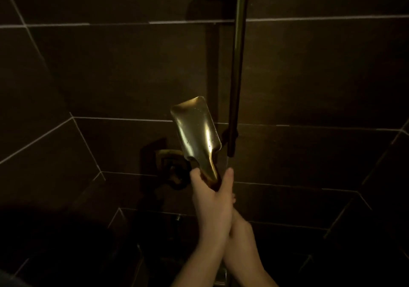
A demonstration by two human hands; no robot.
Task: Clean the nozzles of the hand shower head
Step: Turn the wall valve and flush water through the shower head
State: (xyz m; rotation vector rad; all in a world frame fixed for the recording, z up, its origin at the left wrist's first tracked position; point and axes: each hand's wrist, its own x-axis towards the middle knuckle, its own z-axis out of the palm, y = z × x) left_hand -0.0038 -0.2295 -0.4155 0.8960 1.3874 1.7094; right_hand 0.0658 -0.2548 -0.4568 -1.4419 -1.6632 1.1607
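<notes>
Wall (110, 76): dark tiles, pale grout lines, dim light throughout.

Rail (238, 65): dark vertical bar on the wall, right of centre, running from the top edge down to a lower end just right of the head.

Valve (168, 162): brassy fitting on the wall, low and left of my grip, partly behind my fingers. Detail too dark to read.

Head (195, 129): gold, rectangular, shiny. It stands upright and tilted a little left, directly above my grip, in front of the wall and just left of the rail. Its smooth back faces me; the nozzle side is turned away and out of sight. A few droplets or specks on the back. It narrows to a handle that runs down into my left hand.

Left hand (213, 200): clamped round the handle just below the head, thumb up along the right side, fingertips wrapping the left side.

Right hand (240, 227): just below and behind my left, touching it, forearms crossing. Mostly hidden; I cannot tell whether it grips anything or is merely curled.
</notes>
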